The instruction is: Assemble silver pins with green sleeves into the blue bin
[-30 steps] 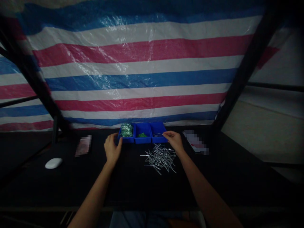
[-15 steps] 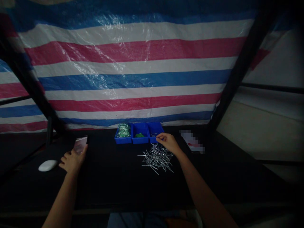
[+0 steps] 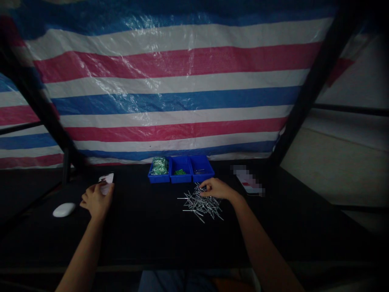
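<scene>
My left hand (image 3: 97,199) is closed around the lower part of a phone (image 3: 106,183) at the left of the black table. Over the upper right of a pile of thin metal rods (image 3: 204,206), my right hand (image 3: 214,188) has its fingers bent together; whatever is between the fingertips is too small to make out. Behind the pile, three blue bins stand side by side. Green-and-clear packets fill the left bin (image 3: 159,178), small green pieces lie in the middle bin (image 3: 181,179), and a few thin rods lie in the right bin (image 3: 203,177).
A white mouse (image 3: 64,210) lies left of my left hand. Another phone-like object (image 3: 249,182), partly pixelated, is at the right on the black table (image 3: 146,231). A striped plastic sheet (image 3: 182,97) hangs behind, between dark frame posts.
My right hand has moved down from the front of the right bin to the rod pile. Rods in the right bin show more clearly. My left hand has shifted slightly on the phone.
</scene>
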### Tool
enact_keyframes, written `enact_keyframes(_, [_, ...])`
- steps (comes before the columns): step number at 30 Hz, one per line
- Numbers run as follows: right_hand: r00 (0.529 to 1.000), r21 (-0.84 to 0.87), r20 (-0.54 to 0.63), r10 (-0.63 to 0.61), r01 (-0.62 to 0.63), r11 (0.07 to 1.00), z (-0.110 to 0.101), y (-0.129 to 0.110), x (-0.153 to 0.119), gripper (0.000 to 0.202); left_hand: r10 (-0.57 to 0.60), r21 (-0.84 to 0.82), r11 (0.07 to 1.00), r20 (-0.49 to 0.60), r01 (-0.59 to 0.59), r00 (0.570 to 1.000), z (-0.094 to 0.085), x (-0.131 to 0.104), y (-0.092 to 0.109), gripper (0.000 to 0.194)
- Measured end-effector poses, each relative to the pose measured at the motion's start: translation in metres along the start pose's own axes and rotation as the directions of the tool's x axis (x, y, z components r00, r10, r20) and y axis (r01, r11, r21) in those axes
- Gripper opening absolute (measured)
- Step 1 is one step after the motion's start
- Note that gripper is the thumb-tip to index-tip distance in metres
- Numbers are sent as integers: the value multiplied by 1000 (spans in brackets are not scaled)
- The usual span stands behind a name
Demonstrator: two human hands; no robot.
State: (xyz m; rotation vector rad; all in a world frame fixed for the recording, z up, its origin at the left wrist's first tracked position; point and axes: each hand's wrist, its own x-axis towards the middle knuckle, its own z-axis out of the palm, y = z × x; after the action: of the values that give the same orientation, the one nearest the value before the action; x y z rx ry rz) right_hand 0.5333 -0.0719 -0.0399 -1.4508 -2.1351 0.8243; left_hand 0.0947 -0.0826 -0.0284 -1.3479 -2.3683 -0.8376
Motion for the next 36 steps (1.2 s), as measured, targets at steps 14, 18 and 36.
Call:
enact_keyframes(14, [984, 39, -139, -108, 114, 993, 8, 6, 7, 8, 54, -157, 985, -109, -71, 993, -6, -3, 55, 39])
enact_keyframes(18, [981, 111, -155, -116, 134, 985, 8, 4, 10, 9, 168, -436, 872, -160, -222, 973, -4, -13, 102, 32])
enact_keyframes(36, [925, 653, -371, 83, 197, 731, -2, -12, 13, 27, 752, -938, 336, 322, 85, 575, 25, -143, 234, 36])
